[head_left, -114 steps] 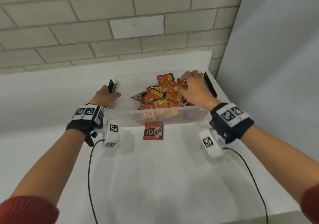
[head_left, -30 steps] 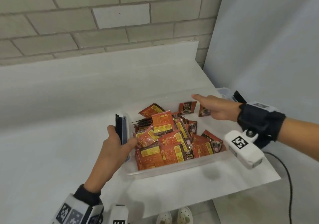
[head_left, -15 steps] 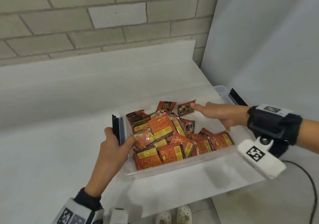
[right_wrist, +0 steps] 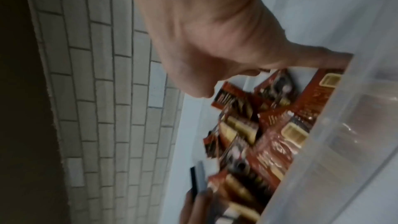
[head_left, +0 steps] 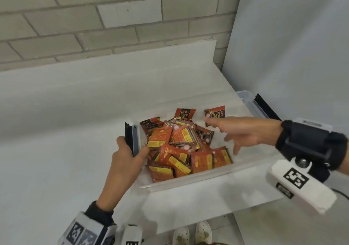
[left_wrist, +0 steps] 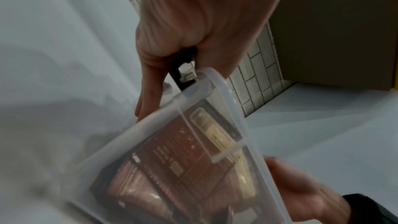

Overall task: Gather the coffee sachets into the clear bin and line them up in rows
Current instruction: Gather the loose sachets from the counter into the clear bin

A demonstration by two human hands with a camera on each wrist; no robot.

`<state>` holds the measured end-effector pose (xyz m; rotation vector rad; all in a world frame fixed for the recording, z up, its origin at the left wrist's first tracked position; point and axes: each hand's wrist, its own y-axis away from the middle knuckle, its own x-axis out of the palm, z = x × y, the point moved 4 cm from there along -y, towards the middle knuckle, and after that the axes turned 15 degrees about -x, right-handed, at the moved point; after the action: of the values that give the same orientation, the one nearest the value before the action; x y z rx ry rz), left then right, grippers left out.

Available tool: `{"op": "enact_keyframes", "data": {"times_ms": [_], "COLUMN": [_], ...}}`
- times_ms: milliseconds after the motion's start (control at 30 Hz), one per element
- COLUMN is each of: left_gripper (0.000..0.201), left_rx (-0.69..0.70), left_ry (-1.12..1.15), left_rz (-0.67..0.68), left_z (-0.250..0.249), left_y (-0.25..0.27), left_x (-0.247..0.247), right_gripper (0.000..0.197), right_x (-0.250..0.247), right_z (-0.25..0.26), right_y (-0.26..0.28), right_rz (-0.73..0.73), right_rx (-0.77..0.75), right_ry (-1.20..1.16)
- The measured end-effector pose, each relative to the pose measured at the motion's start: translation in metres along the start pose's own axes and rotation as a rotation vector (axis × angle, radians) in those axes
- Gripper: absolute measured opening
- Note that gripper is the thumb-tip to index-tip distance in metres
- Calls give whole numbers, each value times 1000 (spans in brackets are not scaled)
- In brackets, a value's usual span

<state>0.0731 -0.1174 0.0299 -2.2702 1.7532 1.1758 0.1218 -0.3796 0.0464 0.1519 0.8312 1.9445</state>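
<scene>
Many coffee sachets (head_left: 181,148) heaped in clear bin (head_left: 207,176) — left hand (head_left: 126,156) grips end, right hand (head_left: 243,133) spread above.

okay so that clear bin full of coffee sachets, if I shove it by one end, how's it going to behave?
The clear bin probably slides easily: smooth plastic on a smooth white table. Its low, wide shape likely won't tip. The loose heap of coffee sachets would probably shift as it moves.

Lower coffee sachets (head_left: 170,171) buried under pile
</scene>
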Motion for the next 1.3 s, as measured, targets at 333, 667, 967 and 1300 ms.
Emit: {"op": "enact_keyframes", "data": {"times_ms": [333, 667, 967, 1300], "left_gripper": [37, 41, 41, 41], "left_rx": [-3, -16, -10, -17], "left_ry": [-17, -31, -37, -43], "left_rz": [10, 15, 1, 30], "left_z": [-2, -2, -3, 0], "left_y": [2, 0, 1, -3], "left_x": [1, 3, 2, 3], "right_gripper": [80, 32, 43, 15], "right_x": [-15, -29, -5, -42], "right_z": [-30, 6, 90, 12], "right_y": [-8, 17, -6, -22], "right_rz": [290, 447, 306, -125], "right_rx": [167, 36, -210, -17], "right_ry": [625, 880, 515, 235]}}
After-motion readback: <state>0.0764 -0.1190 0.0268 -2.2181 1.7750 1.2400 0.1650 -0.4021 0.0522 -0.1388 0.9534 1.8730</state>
